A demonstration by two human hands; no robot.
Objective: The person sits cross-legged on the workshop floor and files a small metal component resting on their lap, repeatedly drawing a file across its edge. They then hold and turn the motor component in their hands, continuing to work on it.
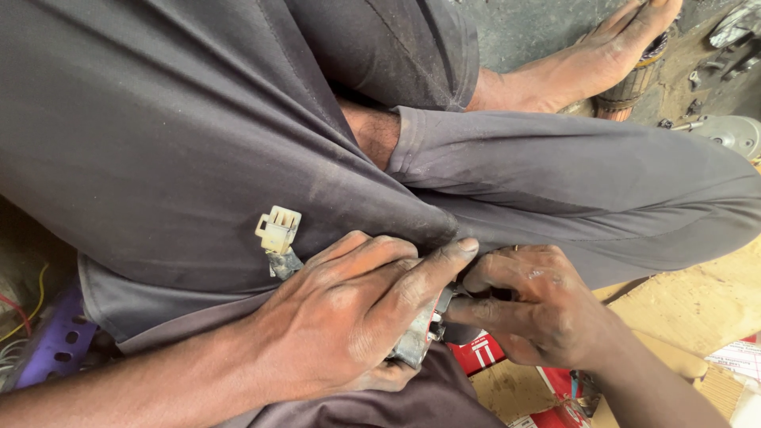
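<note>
Hands clamped on a small metal part in the lap

The left hand [349,317] grips a grey metal electrical part [418,339] over the dark trousers [158,143], its cream plastic connector [277,228] sticking out to the left. The right hand [539,309] pinches the part's right end, fingers together. The part looks assembled; how much is finished I cannot tell

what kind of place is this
Probably a small floor-level repair workshop for motors or electrical parts. The left hand grips a grimy metal part with a cream plastic connector; a copper-wound armature and loose metal parts lie on the dusty floor.
</note>
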